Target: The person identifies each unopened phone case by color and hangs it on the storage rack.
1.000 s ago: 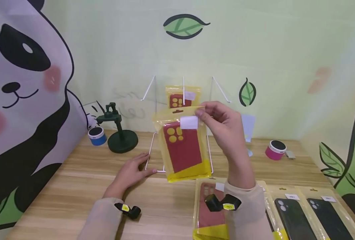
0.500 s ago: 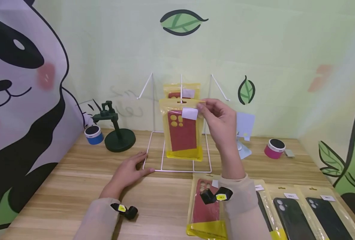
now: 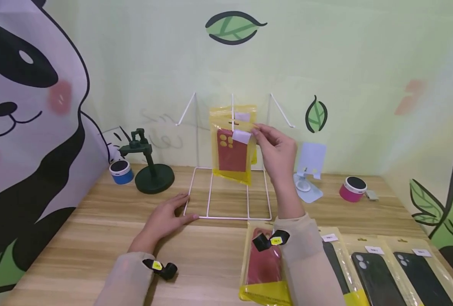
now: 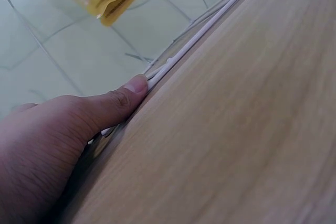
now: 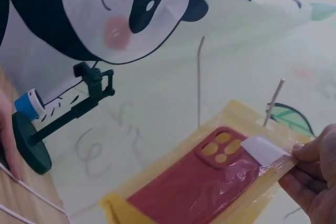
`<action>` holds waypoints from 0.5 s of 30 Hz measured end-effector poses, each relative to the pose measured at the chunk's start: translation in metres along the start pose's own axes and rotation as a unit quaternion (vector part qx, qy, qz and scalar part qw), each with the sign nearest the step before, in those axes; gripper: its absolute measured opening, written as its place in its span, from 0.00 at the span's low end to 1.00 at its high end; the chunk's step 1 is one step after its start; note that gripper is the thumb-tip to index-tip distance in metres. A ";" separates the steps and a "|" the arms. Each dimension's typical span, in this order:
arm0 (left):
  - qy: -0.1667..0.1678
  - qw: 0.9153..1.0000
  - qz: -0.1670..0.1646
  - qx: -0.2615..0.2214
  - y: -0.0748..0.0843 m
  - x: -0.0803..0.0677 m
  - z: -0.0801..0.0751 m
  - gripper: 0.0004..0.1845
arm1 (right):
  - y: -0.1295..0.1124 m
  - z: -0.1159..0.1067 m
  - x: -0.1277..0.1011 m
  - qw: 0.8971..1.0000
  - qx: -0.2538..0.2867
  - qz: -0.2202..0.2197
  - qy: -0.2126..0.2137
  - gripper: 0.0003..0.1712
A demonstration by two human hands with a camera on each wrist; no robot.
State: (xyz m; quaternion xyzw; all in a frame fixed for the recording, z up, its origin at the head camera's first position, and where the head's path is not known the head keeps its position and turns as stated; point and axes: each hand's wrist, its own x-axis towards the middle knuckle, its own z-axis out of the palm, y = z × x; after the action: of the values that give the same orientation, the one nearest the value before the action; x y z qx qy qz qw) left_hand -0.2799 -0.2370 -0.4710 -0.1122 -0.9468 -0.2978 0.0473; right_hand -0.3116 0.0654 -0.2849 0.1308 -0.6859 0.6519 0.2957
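A: Your right hand (image 3: 278, 148) pinches the red-case packet (image 3: 232, 155) by its upper corner, yes?

B: Yes — and you have it nearly upright at the middle hook (image 3: 232, 111) of the white wire rack (image 3: 234, 218), in front of another yellow packet (image 3: 220, 112). Whether the hook passes through its hole, I cannot tell you.

A: And your left hand (image 3: 167, 216), how does it lie?

B: It rests relaxed on the rack's front left corner, thumb and fingers spread — your thumb (image 4: 118, 106) touches the front wire.
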 end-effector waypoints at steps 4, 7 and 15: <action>-0.005 1.000 -0.007 0.000 0.001 0.000 0.000 0.47 | 0.009 0.004 0.002 0.999 0.007 -0.023 0.027 0.10; -0.002 1.000 -0.005 0.003 0.001 0.000 -0.001 0.47 | 0.015 0.009 0.003 0.998 0.012 -0.042 0.054 0.09; 0.000 1.000 0.000 0.005 0.001 -0.002 0.000 0.45 | 0.021 0.013 0.001 0.997 0.030 -0.023 0.065 0.09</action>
State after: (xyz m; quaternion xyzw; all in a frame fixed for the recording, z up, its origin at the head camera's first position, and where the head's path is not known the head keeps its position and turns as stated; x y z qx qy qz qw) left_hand -0.2779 -0.2361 -0.4707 -0.1118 -0.9485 -0.2927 0.0475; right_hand -0.3275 0.0556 -0.3010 0.1126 -0.6419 0.6726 0.3506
